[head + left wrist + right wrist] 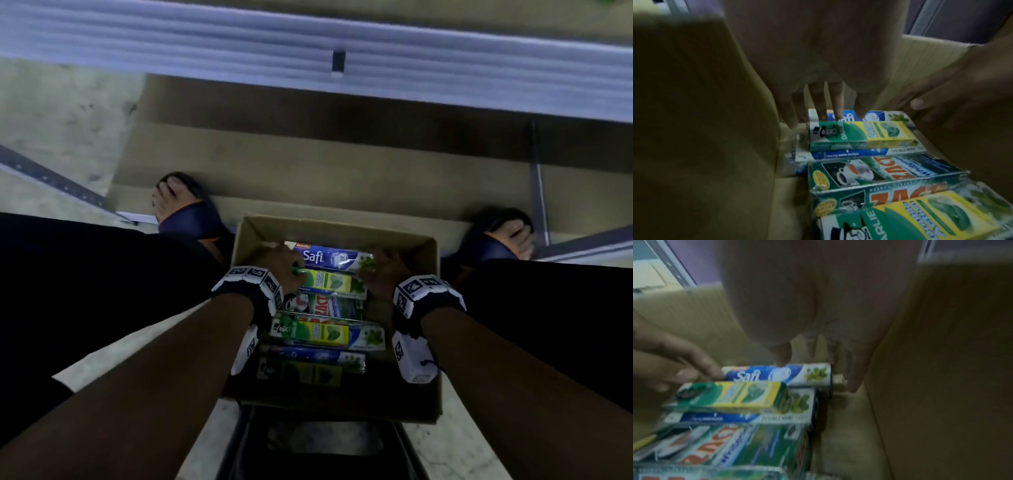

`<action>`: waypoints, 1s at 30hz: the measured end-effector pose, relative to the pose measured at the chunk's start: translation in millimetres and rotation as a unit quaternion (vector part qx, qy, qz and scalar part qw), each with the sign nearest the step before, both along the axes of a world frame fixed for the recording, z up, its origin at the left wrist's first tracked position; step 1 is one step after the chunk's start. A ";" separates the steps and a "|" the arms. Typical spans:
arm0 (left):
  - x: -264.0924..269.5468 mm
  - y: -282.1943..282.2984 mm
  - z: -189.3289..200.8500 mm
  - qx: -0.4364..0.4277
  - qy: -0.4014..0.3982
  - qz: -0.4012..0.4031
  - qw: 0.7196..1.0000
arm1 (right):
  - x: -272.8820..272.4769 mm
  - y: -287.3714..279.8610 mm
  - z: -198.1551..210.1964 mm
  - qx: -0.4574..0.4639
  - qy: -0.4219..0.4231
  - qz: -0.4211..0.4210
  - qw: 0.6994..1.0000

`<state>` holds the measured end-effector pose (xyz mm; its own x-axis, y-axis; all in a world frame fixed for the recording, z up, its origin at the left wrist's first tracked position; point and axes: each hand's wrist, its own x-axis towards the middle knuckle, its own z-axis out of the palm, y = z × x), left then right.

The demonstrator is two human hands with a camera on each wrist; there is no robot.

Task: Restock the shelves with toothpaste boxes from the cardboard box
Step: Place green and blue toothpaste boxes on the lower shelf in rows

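Observation:
An open cardboard box sits between my knees, holding several toothpaste boxes laid flat. Farthest in lies a blue Safi box. In front of it are a green-and-yellow Darlie box and a Zact box. My left hand reaches down at the Safi box's left end. Its straight fingers touch the top of the Safi box. My right hand is at the right end. Its thumb rests on the Safi box, and its fingers hang past the end.
A pale shelf edge runs across the top. Flattened cardboard covers the floor under it. My sandalled feet flank the box. Metal rack bars stand at both sides. The box walls are close to both hands.

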<state>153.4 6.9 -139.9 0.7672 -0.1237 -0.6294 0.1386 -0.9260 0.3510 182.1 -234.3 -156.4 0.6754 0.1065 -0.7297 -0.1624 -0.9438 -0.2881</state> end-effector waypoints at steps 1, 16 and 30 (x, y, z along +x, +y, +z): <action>0.2 -0.2 -2.3 -0.001 -0.012 0.006 1.000 | -2.8 1.2 -4.2 0.005 -0.012 -0.007 1.000; -5.0 -9.8 -26.1 -0.013 0.008 0.018 1.000 | -12.3 -4.7 -9.2 0.033 -0.079 -0.018 0.996; -18.9 -11.9 -19.1 -0.021 0.013 0.003 1.000 | -8.6 -2.6 -29.6 0.031 -0.016 -0.031 0.999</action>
